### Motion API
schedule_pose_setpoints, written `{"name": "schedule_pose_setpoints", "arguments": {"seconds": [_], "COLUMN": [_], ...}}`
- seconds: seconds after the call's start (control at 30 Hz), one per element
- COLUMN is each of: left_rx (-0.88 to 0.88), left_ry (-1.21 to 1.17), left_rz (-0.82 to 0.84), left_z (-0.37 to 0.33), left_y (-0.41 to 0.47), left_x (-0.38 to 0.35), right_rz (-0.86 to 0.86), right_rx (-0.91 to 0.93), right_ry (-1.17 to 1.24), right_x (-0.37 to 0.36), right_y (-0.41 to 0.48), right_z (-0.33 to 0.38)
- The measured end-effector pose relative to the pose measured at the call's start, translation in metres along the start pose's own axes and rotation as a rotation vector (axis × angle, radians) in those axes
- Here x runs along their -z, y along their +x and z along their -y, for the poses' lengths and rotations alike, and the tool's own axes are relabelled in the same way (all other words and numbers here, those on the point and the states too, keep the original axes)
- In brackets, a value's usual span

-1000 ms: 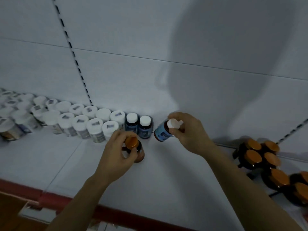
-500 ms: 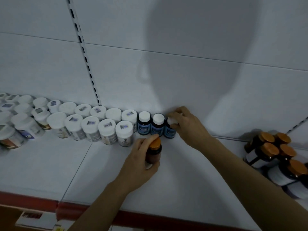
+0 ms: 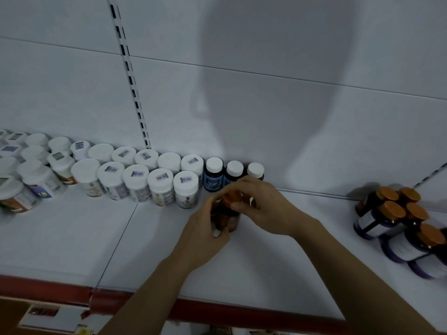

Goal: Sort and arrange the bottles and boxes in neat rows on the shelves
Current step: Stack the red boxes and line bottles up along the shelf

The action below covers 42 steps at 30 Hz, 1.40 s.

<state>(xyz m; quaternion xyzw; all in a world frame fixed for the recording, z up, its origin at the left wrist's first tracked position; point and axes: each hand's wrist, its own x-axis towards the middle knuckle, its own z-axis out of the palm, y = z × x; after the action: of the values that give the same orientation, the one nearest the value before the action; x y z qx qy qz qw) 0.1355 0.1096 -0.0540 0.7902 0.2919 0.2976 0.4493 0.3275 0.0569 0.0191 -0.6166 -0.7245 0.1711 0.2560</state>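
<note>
Head view | our left hand (image 3: 205, 228) and right hand (image 3: 263, 206) both clasp a brown bottle (image 3: 228, 210) | rowed: white tubs (image 3: 135, 182), blue bottles (image 3: 213, 175) far | unsorted, we judge: orange-capped bottles (image 3: 391, 213) right

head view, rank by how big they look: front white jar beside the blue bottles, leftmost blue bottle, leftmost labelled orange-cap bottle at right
1. orange-cap bottle
2. white jar
3. blue bottle
The white jar stands a row nearer than the blue bottle, so that gap is unsure.
</note>
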Motion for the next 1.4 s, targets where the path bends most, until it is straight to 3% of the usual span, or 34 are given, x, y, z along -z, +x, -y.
{"name": "schedule_pose_setpoints", "arguments": {"seconds": [0.2, 0.37, 0.47, 0.53, 0.7, 1.07, 1.23, 1.4], "left_rx": [0.034, 0.036, 0.053, 0.063, 0.08, 0.114, 0.106, 0.101], "left_ry": [-0.061, -0.152, -0.191, -0.214, -0.249, -0.233, -0.167, -0.202], "left_rz": [0.018, 0.081, 0.055, 0.053, 0.107, 0.259, 0.242, 0.225], "left_z": [-0.003, -0.014, -0.012, -0.009, 0.0, 0.004, 0.006, 0.003], "left_y": [0.003, 0.002, 0.0, -0.001, -0.003, -0.007, -0.009, -0.009], "left_x": [-0.003, -0.005, -0.005, -0.003, 0.003, 0.006, 0.005, 0.006], "right_rz": [-0.194, -0.174, -0.311, -0.401, -0.178, -0.007, 0.04, 0.043], "right_rx": [-0.216, -0.257, -0.222, -0.255, -0.27, -0.196, -0.043, -0.043], "right_ry": [0.104, 0.245, 0.194, 0.006, -0.328, -0.262, -0.282, -0.387], "right_x": [0.005, 0.011, 0.018, 0.024, 0.016, 0.044, 0.015, 0.003], "right_y": [-0.005, -0.02, -0.023, -0.013, 0.018, 0.022, 0.045, 0.052], "right_z": [-0.002, -0.006, -0.01, -0.017, -0.023, -0.001, 0.007, 0.004]}}
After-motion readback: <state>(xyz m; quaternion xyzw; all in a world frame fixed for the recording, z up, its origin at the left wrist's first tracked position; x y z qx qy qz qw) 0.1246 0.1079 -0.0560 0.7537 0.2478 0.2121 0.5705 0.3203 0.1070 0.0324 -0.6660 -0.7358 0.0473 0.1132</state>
